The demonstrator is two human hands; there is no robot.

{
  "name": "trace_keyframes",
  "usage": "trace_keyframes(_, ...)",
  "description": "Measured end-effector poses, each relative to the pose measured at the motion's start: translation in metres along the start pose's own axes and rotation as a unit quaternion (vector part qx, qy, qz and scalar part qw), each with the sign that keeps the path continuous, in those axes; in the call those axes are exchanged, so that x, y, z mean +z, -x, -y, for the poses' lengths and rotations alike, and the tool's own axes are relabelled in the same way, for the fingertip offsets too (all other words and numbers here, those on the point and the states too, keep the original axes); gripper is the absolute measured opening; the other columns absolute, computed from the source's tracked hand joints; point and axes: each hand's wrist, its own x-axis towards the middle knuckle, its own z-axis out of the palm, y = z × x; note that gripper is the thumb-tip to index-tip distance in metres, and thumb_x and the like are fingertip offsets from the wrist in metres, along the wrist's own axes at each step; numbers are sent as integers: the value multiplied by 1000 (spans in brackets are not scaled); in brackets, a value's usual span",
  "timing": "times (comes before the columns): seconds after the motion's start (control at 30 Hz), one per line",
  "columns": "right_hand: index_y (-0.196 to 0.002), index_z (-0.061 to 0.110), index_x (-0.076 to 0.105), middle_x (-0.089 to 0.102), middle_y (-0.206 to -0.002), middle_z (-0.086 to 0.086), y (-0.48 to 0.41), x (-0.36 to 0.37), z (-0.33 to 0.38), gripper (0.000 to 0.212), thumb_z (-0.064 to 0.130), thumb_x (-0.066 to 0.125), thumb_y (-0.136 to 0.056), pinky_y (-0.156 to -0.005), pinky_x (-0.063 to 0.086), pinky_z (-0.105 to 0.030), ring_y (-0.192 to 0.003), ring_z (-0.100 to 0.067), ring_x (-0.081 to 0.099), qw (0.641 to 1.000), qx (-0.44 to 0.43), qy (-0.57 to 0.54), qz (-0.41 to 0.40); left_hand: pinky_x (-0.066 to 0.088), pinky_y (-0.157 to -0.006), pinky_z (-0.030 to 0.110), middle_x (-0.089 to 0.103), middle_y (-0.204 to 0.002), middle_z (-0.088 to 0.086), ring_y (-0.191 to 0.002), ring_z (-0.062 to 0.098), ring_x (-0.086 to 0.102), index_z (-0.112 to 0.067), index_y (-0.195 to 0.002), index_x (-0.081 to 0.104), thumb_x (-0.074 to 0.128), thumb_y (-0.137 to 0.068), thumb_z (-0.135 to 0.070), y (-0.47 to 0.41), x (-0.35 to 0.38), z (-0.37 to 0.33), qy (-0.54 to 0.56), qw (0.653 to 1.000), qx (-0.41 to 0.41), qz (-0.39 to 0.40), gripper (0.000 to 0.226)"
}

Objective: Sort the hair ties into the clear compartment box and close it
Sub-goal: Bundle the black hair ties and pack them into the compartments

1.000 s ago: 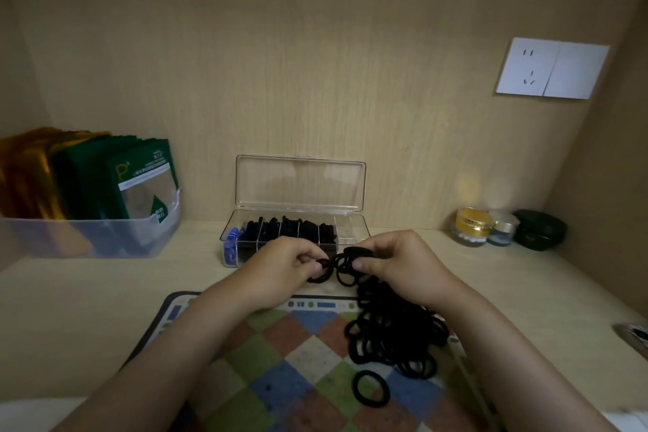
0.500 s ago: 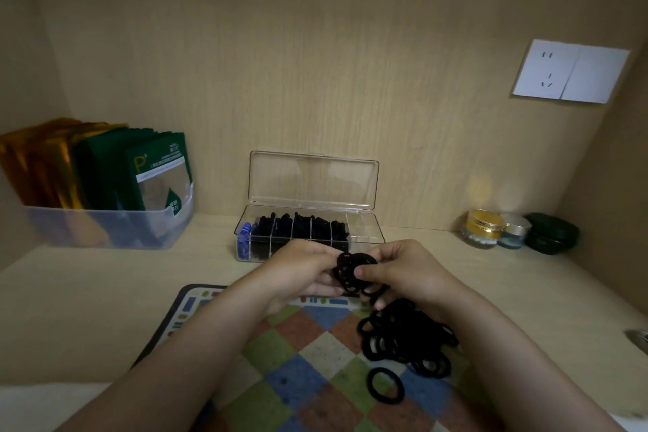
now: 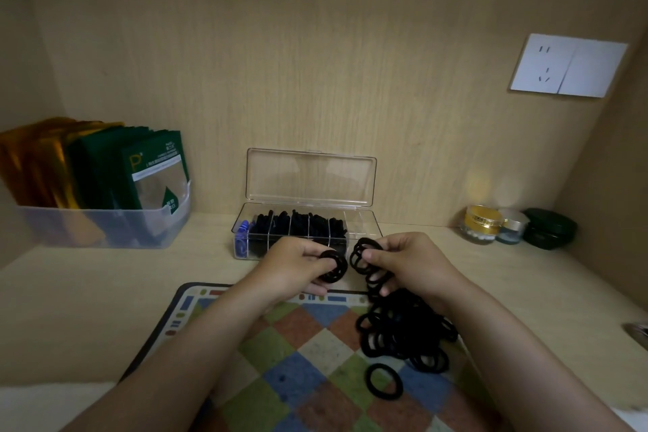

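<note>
The clear compartment box [image 3: 364, 226] stands at the back of the shelf with its lid [image 3: 311, 176] upright. Black hair ties fill most of its compartments, blue ones sit at its left end, and the rightmost looks bare. Just in front of it my left hand [image 3: 296, 265] pinches a small stack of black hair ties [image 3: 335, 266]. My right hand [image 3: 408, 261] pinches another bunch of ties [image 3: 363, 254] that trails down into the pile of black hair ties [image 3: 403, 330] on the checkered mat [image 3: 305, 344]. One loose tie [image 3: 384, 380] lies alone near me.
A translucent bin [image 3: 105, 226] with green and gold packets stands at the left. Small jars [image 3: 482, 223] and a dark green case [image 3: 550, 228] sit at the back right. A white wall socket [image 3: 568, 65] hangs above them. A metal object [image 3: 638, 331] shows at the right edge.
My hands have drawn apart: the left now holds a separated stack of ties, while the right keeps the bunch linked to the pile. The view shifted a little.
</note>
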Motion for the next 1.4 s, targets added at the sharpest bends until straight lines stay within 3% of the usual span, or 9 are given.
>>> trace_keyframes(0.2,-104,-1,66,70,-75,-8,6,5,7,14,5,67,-91,-41,51,-24,-53,-17,63,994,-21,-22,103,62,-69,27,76,-97,9,-79,16,76,-9,-110,74,65,-95,-16,2,7,-3,-27,999,17,1,19)
trace_keyframes(0.3,-107,9,57,69,-74,-8,3,10,1,24,8,72,-89,-39,49,-27,-51,-20,63,997,-5,21,74,59,-62,20,75,-100,12,-79,15,75,-9,-109,73,56,-100,-15,6,11,-8,18,999,10,34,20)
trace_keyframes(0.43,-112,10,54,68,-76,-12,0,8,-3,32,11,74,-88,-39,47,-27,-49,-19,62,998,-1,48,34,60,-87,38,74,-104,13,-92,21,75,-6,-115,70,59,-99,-23,3,10,-9,76,995,-8,71,27)
trace_keyframes(0.57,-111,13,57,67,-78,-13,1,8,-4,32,12,76,-86,-41,47,-26,-52,-17,64,996,-11,77,42,60,-81,27,77,-105,6,-94,17,75,-17,-110,74,67,-92,-12,2,10,-3,36,997,24,62,19)
trace_keyframes(0.7,-119,7,57,69,-73,-8,4,4,0,36,-3,70,-87,-45,50,-23,-54,-14,64,996,-3,57,62,62,-80,31,75,-107,9,-90,19,76,-9,-112,73,66,-93,-11,-2,7,1,58,998,2,12,20)
trace_keyframes(0.97,-104,9,72,78,-88,-8,11,-7,17,22,0,73,-84,-55,51,-18,-75,-13,72,999,-46,3,25,61,-69,24,75,-104,8,-77,17,76,-10,-112,73,69,-91,-14,-1,7,-1,19,999,-12,-27,22)
trace_keyframes(1.1,-102,9,73,78,-88,-10,9,6,13,23,-1,75,-81,-79,56,-19,-84,-15,74,994,-91,-59,29,61,-70,25,76,-102,9,-84,18,76,-8,-109,74,65,-93,-11,3,13,-5,80,996,-10,34,19)
trace_keyframes(1.3,-88,24,78,72,-78,14,-1,13,1,25,4,84,-74,-65,50,-16,-64,-4,56,977,-183,74,-82,60,-82,31,75,-111,12,-97,19,73,-5,-117,71,62,-96,-11,6,13,-7,152,982,-13,110,23)
trace_keyframes(1.4,-93,26,78,75,-87,6,-3,9,-2,21,13,84,-77,-67,53,-21,-66,-7,59,981,-160,85,-73,60,-83,31,74,-114,12,-108,24,70,-5,-119,70,60,-97,-12,7,11,-7,167,979,-9,120,25)
